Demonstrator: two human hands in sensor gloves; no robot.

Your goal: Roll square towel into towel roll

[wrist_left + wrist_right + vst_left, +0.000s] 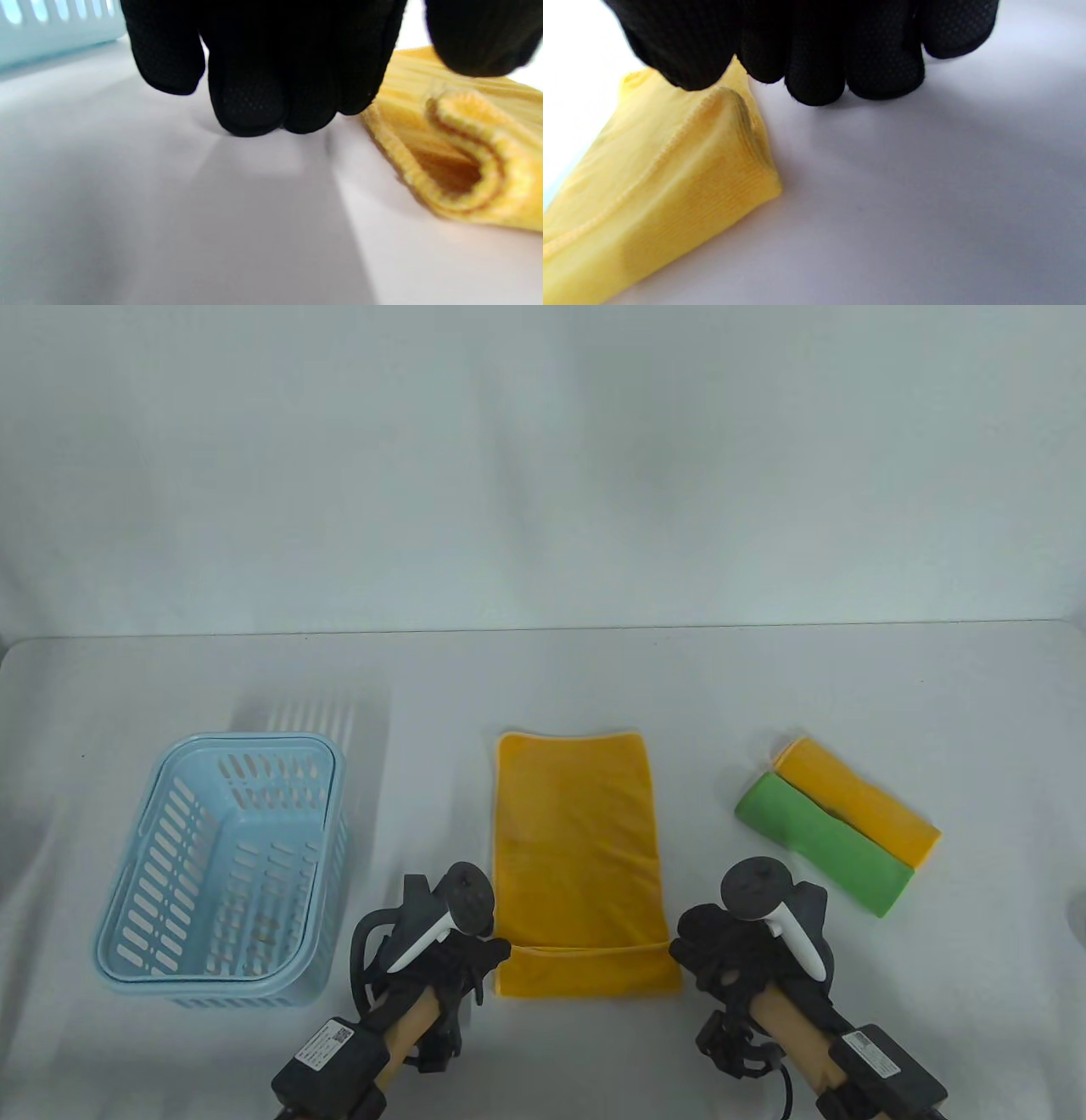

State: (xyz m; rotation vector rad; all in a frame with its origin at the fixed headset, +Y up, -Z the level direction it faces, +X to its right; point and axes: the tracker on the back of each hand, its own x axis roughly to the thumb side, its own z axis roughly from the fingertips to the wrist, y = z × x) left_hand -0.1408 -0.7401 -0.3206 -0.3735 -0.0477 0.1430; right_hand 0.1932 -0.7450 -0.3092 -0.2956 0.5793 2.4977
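A yellow towel (577, 848) lies in the middle of the table as a long strip, its near end turned over into one low fold. My left hand (485, 957) is at the fold's left end. In the left wrist view its fingertips (254, 114) rest on the table beside the towel (466, 178), and the thumb hangs above the fold's open loop without holding it. My right hand (683, 954) is at the fold's right end. In the right wrist view the towel corner (670, 182) rises to a peak between thumb and fingers (814, 80), which pinch it.
A light blue slotted basket (221, 865) stands to the left, close to my left hand, and shows in the left wrist view (42, 29). A green towel (819, 844) and a yellow towel (861, 810) lie side by side to the right.
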